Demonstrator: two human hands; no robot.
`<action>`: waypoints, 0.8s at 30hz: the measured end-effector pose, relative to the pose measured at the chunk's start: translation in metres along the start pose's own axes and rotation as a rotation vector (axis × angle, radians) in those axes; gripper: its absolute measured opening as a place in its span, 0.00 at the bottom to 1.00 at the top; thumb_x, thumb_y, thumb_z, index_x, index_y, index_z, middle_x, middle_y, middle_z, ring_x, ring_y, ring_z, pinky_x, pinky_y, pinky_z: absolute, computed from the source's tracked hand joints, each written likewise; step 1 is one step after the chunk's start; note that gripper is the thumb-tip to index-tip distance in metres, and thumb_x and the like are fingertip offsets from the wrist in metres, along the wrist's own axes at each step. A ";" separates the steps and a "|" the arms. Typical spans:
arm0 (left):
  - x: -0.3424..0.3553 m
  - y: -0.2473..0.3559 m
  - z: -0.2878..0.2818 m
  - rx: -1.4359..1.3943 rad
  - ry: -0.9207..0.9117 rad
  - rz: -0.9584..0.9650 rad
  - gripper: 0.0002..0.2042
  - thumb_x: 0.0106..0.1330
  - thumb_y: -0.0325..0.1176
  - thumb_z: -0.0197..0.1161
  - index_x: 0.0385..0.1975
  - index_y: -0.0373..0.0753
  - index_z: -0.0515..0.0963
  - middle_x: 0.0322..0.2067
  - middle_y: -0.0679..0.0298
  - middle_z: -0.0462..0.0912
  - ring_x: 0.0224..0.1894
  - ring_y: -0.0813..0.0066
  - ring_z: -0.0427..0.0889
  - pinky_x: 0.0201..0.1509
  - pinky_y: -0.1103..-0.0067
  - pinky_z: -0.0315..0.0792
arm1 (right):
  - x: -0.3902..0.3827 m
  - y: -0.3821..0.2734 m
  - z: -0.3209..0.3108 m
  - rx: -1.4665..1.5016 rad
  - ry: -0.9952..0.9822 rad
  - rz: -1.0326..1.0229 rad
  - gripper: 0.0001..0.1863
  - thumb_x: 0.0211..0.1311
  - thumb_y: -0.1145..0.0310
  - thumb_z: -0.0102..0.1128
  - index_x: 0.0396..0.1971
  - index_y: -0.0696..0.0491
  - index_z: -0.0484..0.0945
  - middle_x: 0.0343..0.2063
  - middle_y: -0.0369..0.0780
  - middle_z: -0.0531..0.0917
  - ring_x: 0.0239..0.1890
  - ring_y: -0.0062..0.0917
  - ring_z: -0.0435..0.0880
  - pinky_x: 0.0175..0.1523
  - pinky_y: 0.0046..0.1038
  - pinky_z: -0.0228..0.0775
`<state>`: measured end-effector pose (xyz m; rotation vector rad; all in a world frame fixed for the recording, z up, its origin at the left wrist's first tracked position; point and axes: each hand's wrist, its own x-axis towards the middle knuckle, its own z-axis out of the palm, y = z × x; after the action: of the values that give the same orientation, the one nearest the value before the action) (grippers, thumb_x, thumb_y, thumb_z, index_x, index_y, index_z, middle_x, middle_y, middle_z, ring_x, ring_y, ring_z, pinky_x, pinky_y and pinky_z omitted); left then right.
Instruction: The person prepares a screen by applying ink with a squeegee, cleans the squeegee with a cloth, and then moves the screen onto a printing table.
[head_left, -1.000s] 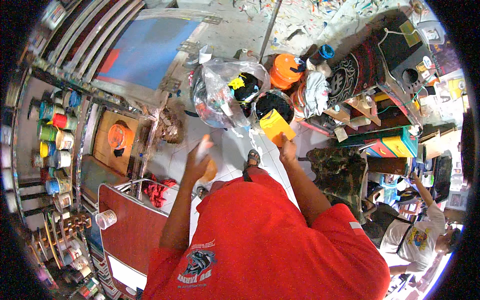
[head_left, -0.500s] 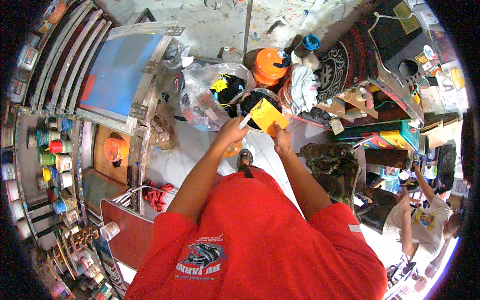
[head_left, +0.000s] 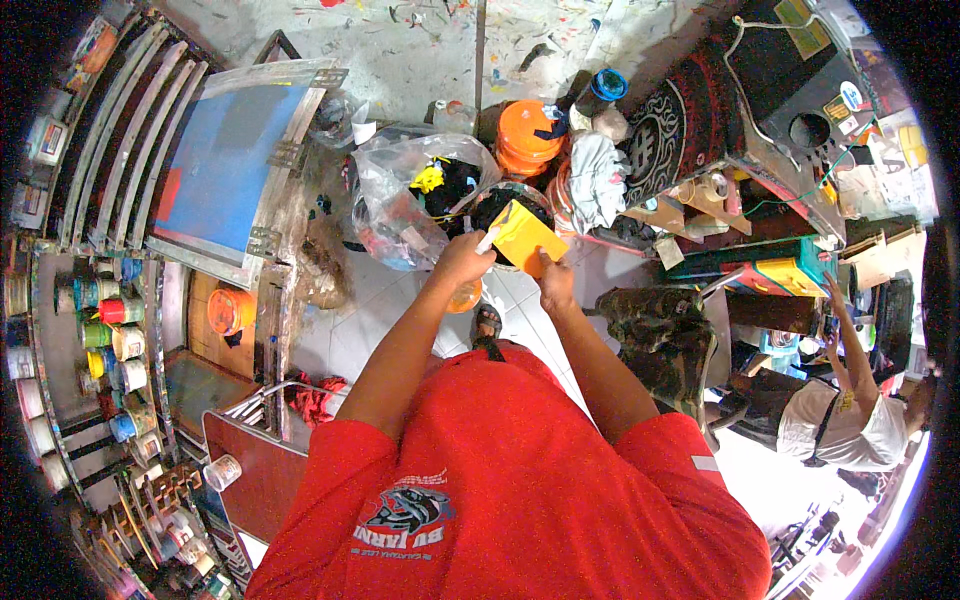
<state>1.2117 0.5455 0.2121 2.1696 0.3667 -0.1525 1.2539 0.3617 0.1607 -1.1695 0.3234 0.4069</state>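
Observation:
My left hand (head_left: pixel 464 257) is closed on a narrow pale tool (head_left: pixel 487 239) at the lower left edge of a square yellow piece (head_left: pixel 524 232). My right hand (head_left: pixel 555 280) grips that yellow piece by its lower right corner. Both hands are over a bucket with dark contents (head_left: pixel 520 190), whose front is partly hidden. Beside it lies a clear plastic bag (head_left: pixel 392 210) with dark and yellow scraps inside. Below my left hand is a tan round object (head_left: pixel 464 298), too hidden to identify. A sandaled foot (head_left: pixel 488 320) shows beneath.
Orange buckets (head_left: pixel 527 135), a blue-lidded container (head_left: pixel 608 85) and a grey cloth (head_left: pixel 597 180) stand behind. Screen frames (head_left: pixel 225 160) and paint-tub shelves (head_left: pixel 125 340) are on the left. A camouflage-covered seat (head_left: pixel 650 350) and a bent-over co-worker (head_left: pixel 830 425) are at right.
My left hand has moved up and right from apart to the yellow piece, bringing the pale tool against it. The co-worker's arms and body have shifted.

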 end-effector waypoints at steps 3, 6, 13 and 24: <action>0.005 0.014 0.001 0.049 0.052 0.033 0.15 0.51 0.39 0.56 0.32 0.34 0.75 0.32 0.47 0.78 0.38 0.49 0.76 0.41 0.63 0.70 | 0.002 -0.005 -0.003 -0.067 -0.043 -0.040 0.15 0.59 0.71 0.53 0.46 0.57 0.68 0.36 0.37 0.78 0.38 0.22 0.77 0.44 0.27 0.71; 0.018 0.009 0.010 0.050 0.008 0.075 0.15 0.51 0.39 0.57 0.33 0.33 0.75 0.32 0.47 0.78 0.38 0.50 0.76 0.41 0.63 0.70 | 0.005 -0.004 -0.006 -0.117 -0.079 -0.122 0.15 0.59 0.71 0.53 0.45 0.59 0.69 0.37 0.38 0.78 0.38 0.22 0.77 0.44 0.26 0.70; 0.023 0.006 0.017 0.070 0.050 0.028 0.15 0.51 0.39 0.57 0.32 0.33 0.75 0.33 0.47 0.78 0.38 0.50 0.76 0.42 0.64 0.70 | 0.011 -0.006 -0.011 -0.136 -0.087 -0.182 0.13 0.59 0.71 0.54 0.43 0.60 0.72 0.38 0.38 0.78 0.39 0.22 0.76 0.45 0.25 0.69; 0.014 0.045 0.009 0.140 -0.041 -0.015 0.15 0.51 0.37 0.55 0.33 0.32 0.76 0.33 0.46 0.78 0.38 0.49 0.76 0.43 0.63 0.70 | 0.014 -0.007 -0.010 -0.284 -0.024 -0.201 0.11 0.58 0.71 0.54 0.39 0.60 0.75 0.33 0.38 0.80 0.33 0.20 0.77 0.40 0.23 0.69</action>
<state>1.2399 0.5165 0.2386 2.2988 0.3589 -0.2369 1.2691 0.3518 0.1563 -1.4590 0.1262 0.2957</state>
